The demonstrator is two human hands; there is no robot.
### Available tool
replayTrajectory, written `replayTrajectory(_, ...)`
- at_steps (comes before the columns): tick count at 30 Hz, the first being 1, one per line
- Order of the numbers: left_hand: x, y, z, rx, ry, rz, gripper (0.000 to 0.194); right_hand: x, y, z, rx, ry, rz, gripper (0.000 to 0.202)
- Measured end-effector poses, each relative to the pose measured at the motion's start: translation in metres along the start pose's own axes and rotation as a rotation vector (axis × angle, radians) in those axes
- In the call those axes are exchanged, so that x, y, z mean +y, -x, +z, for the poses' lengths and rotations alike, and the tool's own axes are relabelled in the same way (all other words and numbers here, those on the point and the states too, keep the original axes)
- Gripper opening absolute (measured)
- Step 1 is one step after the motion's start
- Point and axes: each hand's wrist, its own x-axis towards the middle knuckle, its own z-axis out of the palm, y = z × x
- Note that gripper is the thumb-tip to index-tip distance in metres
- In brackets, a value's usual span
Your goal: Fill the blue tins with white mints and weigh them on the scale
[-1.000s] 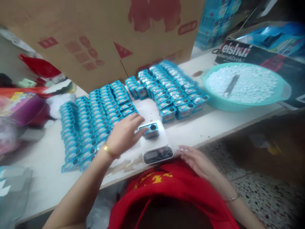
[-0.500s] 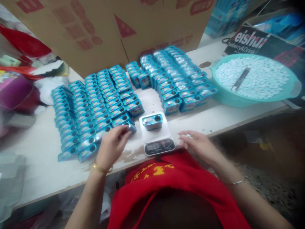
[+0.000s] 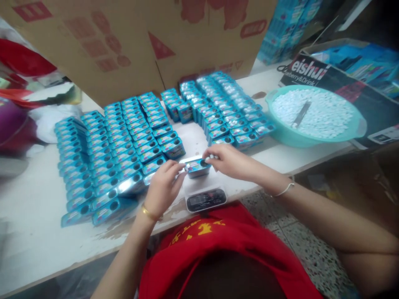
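A small blue box (image 3: 197, 167) with a dark round hole stands on the white scale (image 3: 205, 199). My left hand (image 3: 166, 182) is at the box's left end, thumb and fingertips closed at its edge near a white piece. At the right end, my right hand (image 3: 226, 161) holds several small white pieces (image 3: 212, 157) in its closed fingers, right by the hole. Rows of similar blue boxes (image 3: 124, 145) stand to the left, and more blue boxes (image 3: 224, 108) stand behind and to the right.
A turquoise basin (image 3: 293, 139) full of white pieces, with a dark flat strip (image 3: 301, 114) on top, stands at the right. Behind the rows rises a large cardboard box (image 3: 124, 45). A black printed carton (image 3: 336, 83) holds blue packaging.
My right hand has moved left and up to the box on the scale. My left hand has gone from the left rows to the box's left end. The view has shifted slightly.
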Motion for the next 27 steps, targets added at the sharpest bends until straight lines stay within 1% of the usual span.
replayTrajectory(3, -0.002, -0.002, 0.004, 0.001, -0.055, -0.002, 0.022, -0.005, -0.007, 0.004, -0.011, 0.125, -0.065, 0.015)
replayTrajectory(6, -0.004, -0.005, 0.006, -0.008, -0.128, -0.002, 0.023, -0.006, -0.010, 0.008, -0.013, 0.159, -0.096, 0.019)
replayTrajectory(11, 0.001, -0.015, 0.003, -0.062, -0.294, 0.017, 0.023, -0.001, -0.009, 0.007, 0.042, 0.105, -0.114, 0.021)
replayTrajectory(13, 0.006, -0.022, 0.004, -0.086, -0.335, 0.035, 0.025, 0.004, -0.007, 0.002, 0.083, 0.047, -0.103, 0.019)
replayTrajectory(15, 0.010, -0.029, 0.009, -0.112, -0.336, 0.065, 0.026, 0.012, -0.002, -0.005, 0.135, -0.028, -0.063, 0.018)
replayTrajectory(18, 0.016, -0.041, 0.022, -0.155, -0.285, 0.103, 0.026, 0.029, 0.010, -0.021, 0.222, -0.181, 0.056, 0.020)
replayTrajectory(20, 0.017, -0.049, 0.028, -0.172, -0.211, 0.119, 0.025, 0.041, 0.021, -0.035, 0.285, -0.259, 0.173, 0.023)
replayTrajectory(21, 0.017, -0.052, 0.030, -0.163, -0.168, 0.122, 0.024, 0.048, 0.026, -0.044, 0.328, -0.263, 0.242, 0.025)
replayTrajectory(22, 0.016, -0.054, 0.029, -0.137, -0.132, 0.121, 0.023, 0.055, 0.032, -0.054, 0.387, -0.234, 0.316, 0.027)
replayTrajectory(24, 0.013, -0.055, 0.023, -0.047, -0.092, 0.094, 0.022, 0.074, 0.043, -0.077, 0.515, -0.098, 0.462, 0.031)
replayTrajectory(25, 0.010, -0.053, 0.018, 0.004, -0.088, 0.071, 0.021, 0.087, 0.048, -0.091, 0.587, 0.010, 0.524, 0.033)
replayTrajectory(27, 0.005, -0.046, 0.005, 0.086, -0.093, 0.017, 0.018, 0.121, 0.055, -0.119, 0.695, 0.253, 0.641, 0.040)
